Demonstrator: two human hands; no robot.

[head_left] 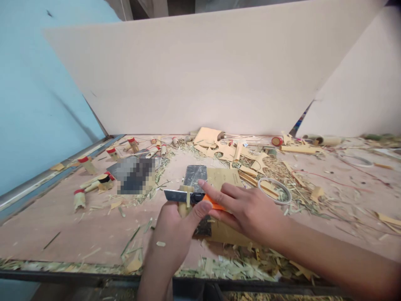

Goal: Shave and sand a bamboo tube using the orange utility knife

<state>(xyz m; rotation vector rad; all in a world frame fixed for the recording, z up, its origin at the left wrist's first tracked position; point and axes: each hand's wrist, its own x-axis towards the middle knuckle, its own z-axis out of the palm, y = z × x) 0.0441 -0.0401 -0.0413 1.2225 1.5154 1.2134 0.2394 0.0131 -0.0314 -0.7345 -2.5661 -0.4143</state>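
My right hand (242,205) is closed around the orange handle of a utility knife (216,202). The knife's wide blade (177,195) points left and lies across a short piece of bamboo (182,208). My left hand (173,228) grips that bamboo piece from below, with its thumb against the knife near the handle's front end. A pale sliver (188,198) stands at the blade. Beneath both hands are a dark scuffed plate (196,173) and a brown cardboard sheet (224,177). A small pale chip (161,243) sits on my left hand.
Several bamboo pieces with red ends (88,165) stand or lie on the left of the table (103,234). A roll of tape (275,190) lies right of my hands. Cut yellow card scraps (225,150) and shavings (232,265) are scattered about. A pale board (200,79) rises behind.
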